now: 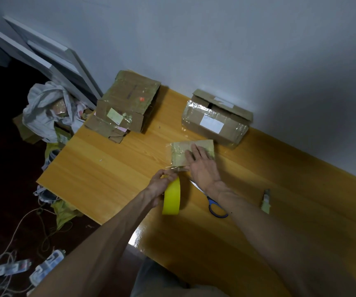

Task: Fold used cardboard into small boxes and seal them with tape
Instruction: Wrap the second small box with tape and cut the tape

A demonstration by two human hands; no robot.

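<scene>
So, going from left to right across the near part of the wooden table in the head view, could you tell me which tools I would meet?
Yellow roll of tape → blue-handled metal scissors → small yellow-green cutter-like tool.

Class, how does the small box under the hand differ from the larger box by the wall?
The small box is flatter than the larger box. The right hand presses the small box; the larger box stands untouched, with a white label. Both are taped cardboard.
</scene>
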